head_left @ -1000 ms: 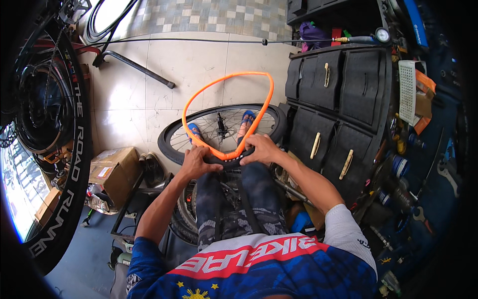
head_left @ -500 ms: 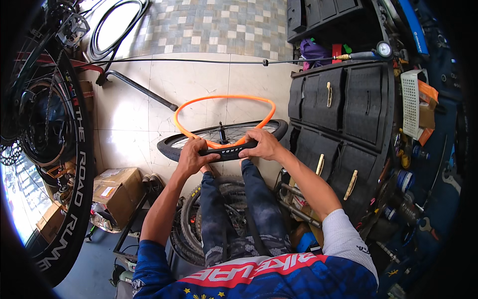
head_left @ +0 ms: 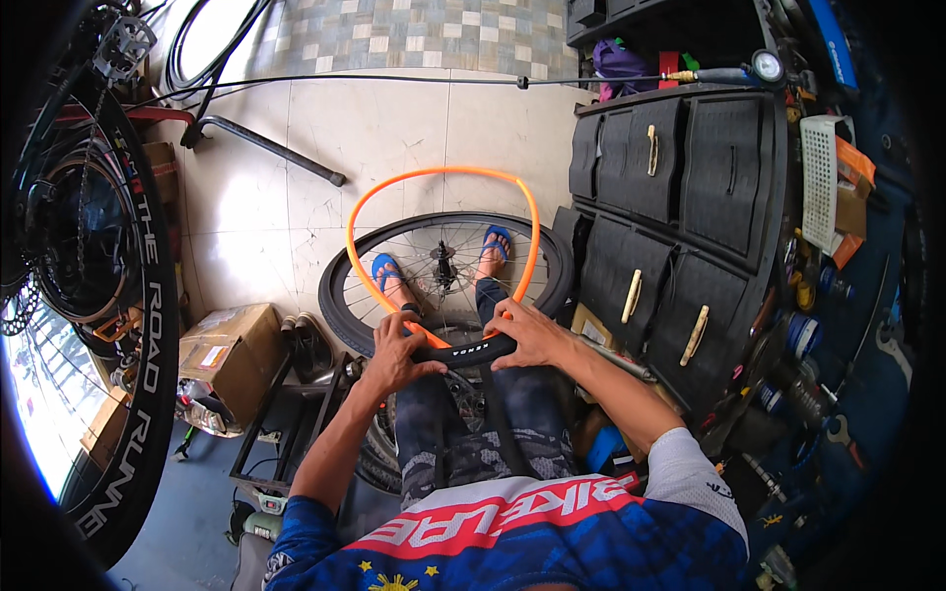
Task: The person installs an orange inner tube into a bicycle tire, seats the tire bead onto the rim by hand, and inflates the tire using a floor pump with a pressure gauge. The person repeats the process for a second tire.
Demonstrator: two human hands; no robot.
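Near edge of the black bicycle tyre (head_left: 478, 353) is gripped by both hands, in front of the knees. Tyre is pinched between thumb and fingers by the left hand (head_left: 400, 357), likewise by the right hand (head_left: 529, 337) a short span along; fingertips are partly hidden. Wheel is tilted, its spokes and hub (head_left: 443, 266) seen beyond the hands; feet in blue slippers (head_left: 384, 264) are seen through the spokes. Orange tube (head_left: 434, 173) is looped up over the wheel, its top past the far edge, its near part brought down to the tyre between the hands. How far it is tucked in cannot be told. Cardboard box (head_left: 232, 357) is placed at left, dark drawer unit (head_left: 724, 187) at right.
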